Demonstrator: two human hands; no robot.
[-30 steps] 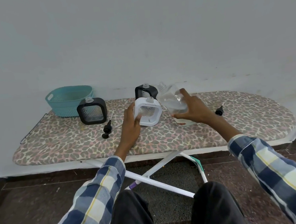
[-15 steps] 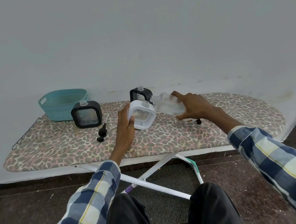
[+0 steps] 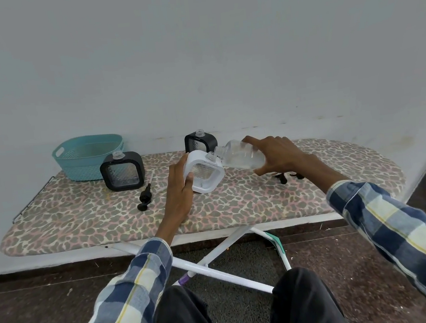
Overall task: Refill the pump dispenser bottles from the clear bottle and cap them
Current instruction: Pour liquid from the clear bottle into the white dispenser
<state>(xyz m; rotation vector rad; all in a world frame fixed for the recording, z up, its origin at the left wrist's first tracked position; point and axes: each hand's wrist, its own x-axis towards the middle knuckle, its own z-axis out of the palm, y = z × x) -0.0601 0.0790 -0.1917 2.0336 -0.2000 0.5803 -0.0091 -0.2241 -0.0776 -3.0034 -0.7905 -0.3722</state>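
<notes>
1. The left hand (image 3: 180, 188) is gripping the white dispenser bottle (image 3: 206, 172), fingers curled round its left edge and thumb pressing near its lower front; the bottle is tilting toward two o'clock on the ironing board (image 3: 81, 217), its open neck uppermost.
2. The right hand (image 3: 279, 153) is holding the clear bottle (image 3: 240, 154) almost on its side, its grip closed round the base end with the index finger lying along the top; the mouth is pointing toward nine o'clock and sitting right at the white bottle's neck.
3. At twelve o'clock from the white bottle, a small black dispenser bottle (image 3: 200, 141) is standing upright and uncapped, near the wall.
4. At nine o'clock, a larger black dispenser bottle (image 3: 122, 172) is standing upright with an open neck, just in front of a teal basket (image 3: 87, 156).
5. A black pump head (image 3: 144, 197) is lying on the board at six o'clock from the larger black bottle.
6. More small black parts (image 3: 283, 179) are lying beneath the right wrist, partly hidden.
</notes>
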